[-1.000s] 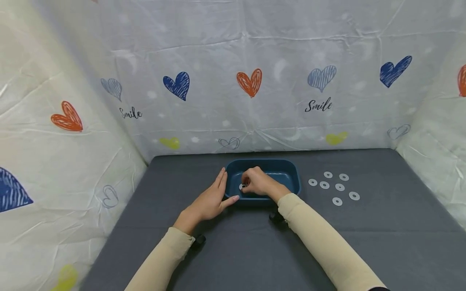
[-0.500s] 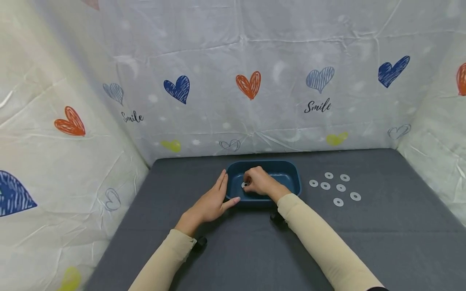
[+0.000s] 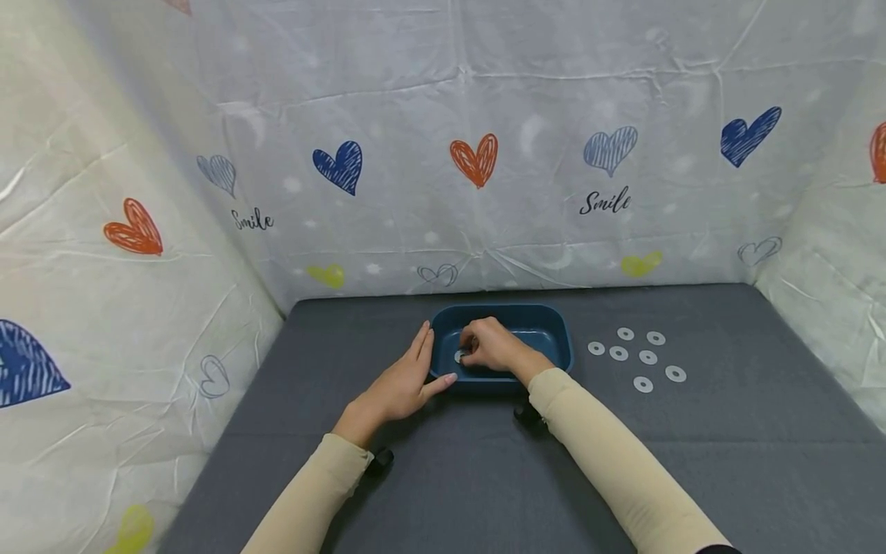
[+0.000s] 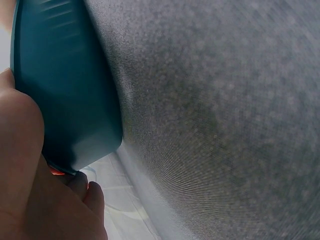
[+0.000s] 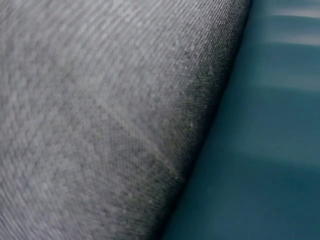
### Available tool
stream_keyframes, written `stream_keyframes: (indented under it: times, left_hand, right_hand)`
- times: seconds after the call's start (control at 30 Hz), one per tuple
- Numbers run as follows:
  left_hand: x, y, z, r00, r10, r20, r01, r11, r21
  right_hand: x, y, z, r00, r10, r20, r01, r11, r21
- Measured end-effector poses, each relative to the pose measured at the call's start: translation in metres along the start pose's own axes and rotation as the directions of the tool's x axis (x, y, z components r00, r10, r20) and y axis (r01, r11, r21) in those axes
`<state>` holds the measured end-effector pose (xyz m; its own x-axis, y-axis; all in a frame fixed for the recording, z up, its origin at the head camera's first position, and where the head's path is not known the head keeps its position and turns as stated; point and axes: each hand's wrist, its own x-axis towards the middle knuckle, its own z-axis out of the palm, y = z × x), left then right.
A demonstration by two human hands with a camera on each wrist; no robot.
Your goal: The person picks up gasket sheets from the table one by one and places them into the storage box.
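In the head view, a dark blue rectangular tray (image 3: 541, 338) stands at the back of the grey table. My left hand (image 3: 398, 385) rests against its left end, fingers straight along the side and thumb over the front rim. The left wrist view shows that hand against the tray's outer wall (image 4: 70, 100). My right hand (image 3: 493, 345) is inside the tray, its thumb and fingertips pinching a pale washer (image 3: 458, 356) low over the floor in the left part; the fingers partly hide it. The right wrist view shows only cloth and the tray's outer wall (image 5: 260, 165).
Several pale washers (image 3: 618, 353) lie flat and spread out on the table (image 3: 720, 415) to the right of the tray. A white curtain (image 3: 408, 215) printed with hearts hangs right behind the table and along both sides.
My right hand and the washer shift only slightly inside the tray, up and back again. The left hand stays at the tray's end, and the washers on the table lie as before.
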<state>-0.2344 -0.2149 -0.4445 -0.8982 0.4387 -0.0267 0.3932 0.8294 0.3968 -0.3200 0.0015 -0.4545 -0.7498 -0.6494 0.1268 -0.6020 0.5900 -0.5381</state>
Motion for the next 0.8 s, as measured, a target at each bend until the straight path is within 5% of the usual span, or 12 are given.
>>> stream_keyframes:
  times: [0.8]
  left_hand:
    - [0.003,0.001,0.000,1.000,-0.024,0.003,0.024,1.000,0.013]
  right_hand:
    - [-0.053,-0.008,-0.055,0.997,0.030,0.076,-0.028,0.999,-0.029]
